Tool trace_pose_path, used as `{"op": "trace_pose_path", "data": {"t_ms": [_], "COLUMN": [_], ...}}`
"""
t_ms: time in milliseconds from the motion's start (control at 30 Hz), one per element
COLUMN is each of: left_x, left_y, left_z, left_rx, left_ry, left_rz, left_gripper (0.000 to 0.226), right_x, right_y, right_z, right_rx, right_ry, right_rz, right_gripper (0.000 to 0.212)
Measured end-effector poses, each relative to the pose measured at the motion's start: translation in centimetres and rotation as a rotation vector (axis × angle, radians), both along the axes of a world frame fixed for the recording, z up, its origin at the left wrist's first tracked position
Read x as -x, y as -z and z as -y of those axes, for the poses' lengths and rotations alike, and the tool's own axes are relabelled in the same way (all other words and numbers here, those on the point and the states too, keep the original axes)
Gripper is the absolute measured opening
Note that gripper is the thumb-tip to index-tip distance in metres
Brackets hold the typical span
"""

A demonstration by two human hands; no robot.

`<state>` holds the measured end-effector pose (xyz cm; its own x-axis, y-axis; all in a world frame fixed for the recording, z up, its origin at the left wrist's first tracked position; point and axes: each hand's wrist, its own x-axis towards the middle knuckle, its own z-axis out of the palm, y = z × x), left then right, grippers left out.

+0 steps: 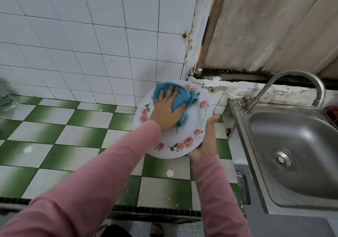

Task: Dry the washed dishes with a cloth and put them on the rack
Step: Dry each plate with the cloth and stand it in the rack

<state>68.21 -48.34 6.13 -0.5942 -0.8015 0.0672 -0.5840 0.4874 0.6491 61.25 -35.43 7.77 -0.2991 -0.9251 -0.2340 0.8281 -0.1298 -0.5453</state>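
**Cloth pressed to plate**

The left hand [167, 108] presses a crumpled blue cloth [184, 97] under nearly flat fingers onto a white round rose-patterned plate [173, 151]. The right hand [208, 138] cups its rim, thumb upright, fingers hidden behind the plate.

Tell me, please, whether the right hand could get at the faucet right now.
Probably not yet: the right hand holds the floral plate, though nothing stands between it and the faucet.
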Motion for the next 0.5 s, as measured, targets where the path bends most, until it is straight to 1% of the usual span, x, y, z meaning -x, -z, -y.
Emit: {"op": "trace_pose_path", "data": {"t_ms": [67, 133, 200, 300, 367, 433, 500], "left_x": [-1.4, -2.8, -3.5, -3.6, -3.5, -3.6, -3.8], "left_y": [0.6, 1.5, 2.5, 3.1, 3.2, 3.0, 3.1], "left_z": [1.1, 0.7, -0.8, -3.3, -4.5, -5.3, -5.5], "left_rx": [-0.009, -0.040, -0.114, -0.210, -0.190, -0.126, -0.064], "left_ry": [-0.025, 0.018, 0.058, 0.139, 0.247, 0.348, 0.389], "left_rz": [0.053, 0.065, 0.055, 0.042, 0.019, 0.028, 0.062], "left_gripper": [0.065, 0.069, 0.078, 0.100, 0.109, 0.117, 0.121], "right_x": [0.9, 1.7, 2.1, 1.8, 1.6, 1.8, 2.0], "right_y": [0.4, 0.5, 0.3, 0.1, -0.3, -0.5, -0.6], "right_z": [-0.4, -0.6, -0.5, -0.3, -0.2, 0.0, 0.3], "right_rx": [0.058, 0.114, 0.156, 0.123, 0.110, 0.090, 0.083], "right_ry": [0.032, 0.053, 0.046, 0.066, 0.064, 0.028, 0.005], "right_rz": [-0.001, -0.044, -0.061, -0.087, -0.085, -0.084, -0.101], "right_gripper": [0.082, 0.081, 0.079, 0.074, 0.076, 0.080, 0.083]}}
